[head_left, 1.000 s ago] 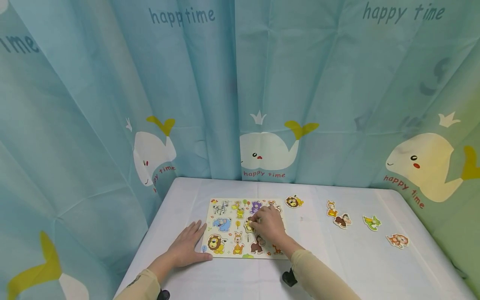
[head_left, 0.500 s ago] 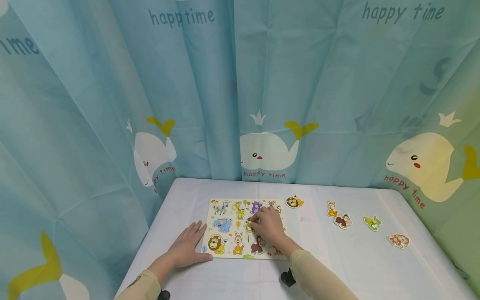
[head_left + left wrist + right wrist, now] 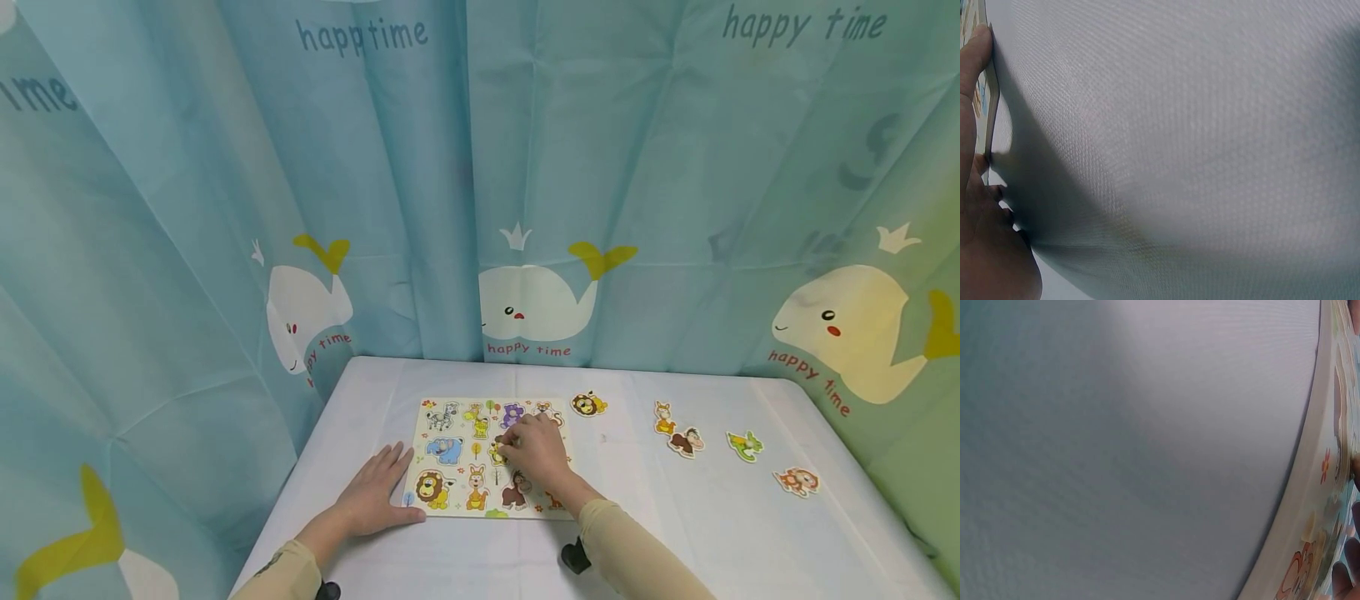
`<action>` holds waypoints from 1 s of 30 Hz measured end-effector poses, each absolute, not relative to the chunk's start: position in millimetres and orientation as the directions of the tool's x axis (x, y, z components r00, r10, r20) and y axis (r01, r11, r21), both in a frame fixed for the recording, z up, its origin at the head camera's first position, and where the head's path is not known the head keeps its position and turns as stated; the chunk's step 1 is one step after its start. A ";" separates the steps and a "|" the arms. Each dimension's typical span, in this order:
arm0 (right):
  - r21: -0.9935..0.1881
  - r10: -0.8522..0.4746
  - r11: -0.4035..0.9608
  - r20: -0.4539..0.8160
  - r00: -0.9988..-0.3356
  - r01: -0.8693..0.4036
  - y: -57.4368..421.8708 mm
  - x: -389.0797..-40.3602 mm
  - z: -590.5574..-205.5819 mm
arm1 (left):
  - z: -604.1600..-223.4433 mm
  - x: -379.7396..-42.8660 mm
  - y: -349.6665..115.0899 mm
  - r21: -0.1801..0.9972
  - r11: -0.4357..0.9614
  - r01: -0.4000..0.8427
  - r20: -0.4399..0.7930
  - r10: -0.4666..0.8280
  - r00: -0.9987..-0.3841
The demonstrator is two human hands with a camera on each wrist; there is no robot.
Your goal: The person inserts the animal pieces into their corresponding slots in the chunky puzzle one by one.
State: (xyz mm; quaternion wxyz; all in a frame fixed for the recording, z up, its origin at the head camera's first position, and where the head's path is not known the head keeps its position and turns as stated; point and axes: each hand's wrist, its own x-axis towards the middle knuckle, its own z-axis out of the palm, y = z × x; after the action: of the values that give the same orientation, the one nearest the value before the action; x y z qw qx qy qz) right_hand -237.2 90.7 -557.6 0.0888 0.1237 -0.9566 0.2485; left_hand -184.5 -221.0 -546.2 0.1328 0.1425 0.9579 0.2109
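Observation:
A flat puzzle board [image 3: 457,473] printed with cartoon animals lies on the table. My left hand [image 3: 372,493] spreads along its left side, fingers straight, thumb at the near left corner; the left wrist view shows the thumb [image 3: 975,59] against the board's edge. Over the board's middle, my right hand [image 3: 537,448] bends down, its thumb and fingertips pinching a small yellow animal puzzle piece [image 3: 497,453], partly hidden under the fingers. The right hand also covers part of the board's right side. In the right wrist view only fingertips [image 3: 1352,553] show at the edge.
Loose animal pieces lie right of the board: a lion [image 3: 588,404], a kangaroo [image 3: 663,418] touching a gorilla [image 3: 686,442], a green one [image 3: 744,446] and a monkey [image 3: 797,482]. A blue whale-print curtain [image 3: 420,208] hangs behind the white table [image 3: 637,533].

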 end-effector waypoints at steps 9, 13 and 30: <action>-0.452 -0.194 0.846 0.234 -0.953 -0.283 90.8 -237.7 -559.8 | -546.7 -184.4 -220.7 0.440 0.871 0.219 -0.194 0.330 -0.924; -0.443 -0.194 0.849 0.244 -0.950 -0.288 91.0 -238.0 -561.1 | -548.0 -184.7 -220.9 0.437 0.873 0.217 -0.197 0.328 -0.924; -0.411 -0.177 0.872 0.238 -0.955 -0.264 88.2 -236.1 -558.5 | -545.9 -184.0 -221.1 0.440 0.871 0.217 -0.201 0.331 -0.922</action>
State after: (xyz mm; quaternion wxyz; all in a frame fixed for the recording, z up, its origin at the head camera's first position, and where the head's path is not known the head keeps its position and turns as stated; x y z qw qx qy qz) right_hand -236.1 88.2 -558.5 0.0968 0.1146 -0.9627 0.2251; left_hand -184.0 -221.1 -545.9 0.1360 0.1431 0.9576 0.2096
